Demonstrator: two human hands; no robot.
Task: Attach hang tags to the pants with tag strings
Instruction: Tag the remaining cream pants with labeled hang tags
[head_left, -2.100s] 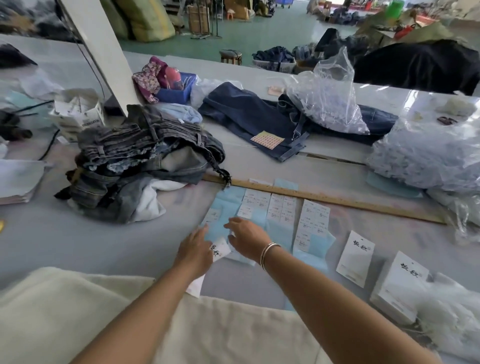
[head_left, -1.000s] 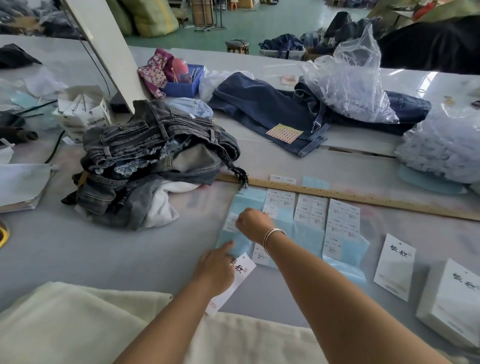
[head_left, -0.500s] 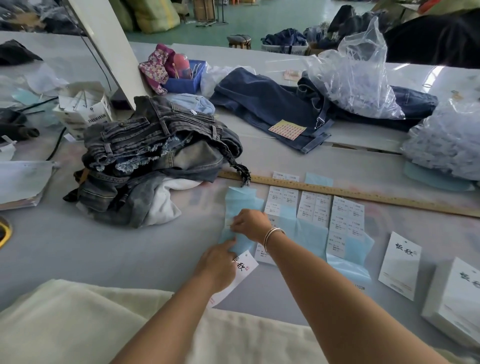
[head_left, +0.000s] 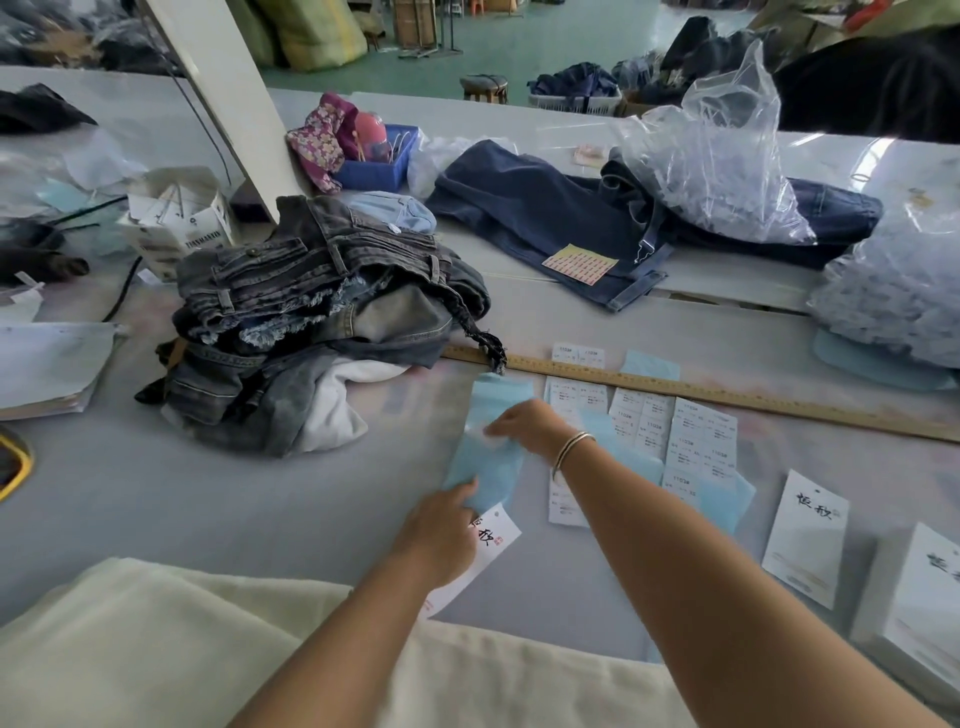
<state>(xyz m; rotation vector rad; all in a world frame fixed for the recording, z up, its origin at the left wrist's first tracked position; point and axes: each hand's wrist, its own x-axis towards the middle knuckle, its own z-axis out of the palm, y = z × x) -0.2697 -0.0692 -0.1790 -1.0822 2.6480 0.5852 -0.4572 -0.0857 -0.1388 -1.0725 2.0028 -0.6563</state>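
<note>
We saw a grey worktable (head_left: 208, 509) filling most of the view, its near edge hidden under a cream fabric sheet (head_left: 156, 649). Open grey surface lay left of the hands and below the heap of washed grey-blue denim pants (head_left: 322, 322). A second pair, dark navy denim pants (head_left: 545, 208), lay flat further back, with a yellow sheet of small stickers (head_left: 580, 264) on one leg. A crumpled clear plastic bag (head_left: 727, 156) sat on their right end.

A long wooden ruler (head_left: 727, 395) ran across the table from the heap's fringe to the right edge, bounding the working patch. Just below it lay a row of white printed label sheets on pale blue backing (head_left: 696, 447); "1103#" was readable on several, the rest too small.

Right side: a white rectangular hang tag with black brush characters (head_left: 805, 540) lay flat, apart from a white box with the same black characters (head_left: 924, 613) at the frame edge. At back left a torn white carton (head_left: 176, 223) showed print ending "MANXIN"; we couldn't read the start.

The left hand (head_left: 439, 535) held down a second white hang tag with black characters and a red seal mark (head_left: 488, 545), fingertips pinching the lower end of a pale blue backing strip (head_left: 491, 452). The right hand (head_left: 524, 423), silver bangle (head_left: 569, 449) at the wrist, pinched the strip's upper part; what sat between its fingertips was blurred.
</note>
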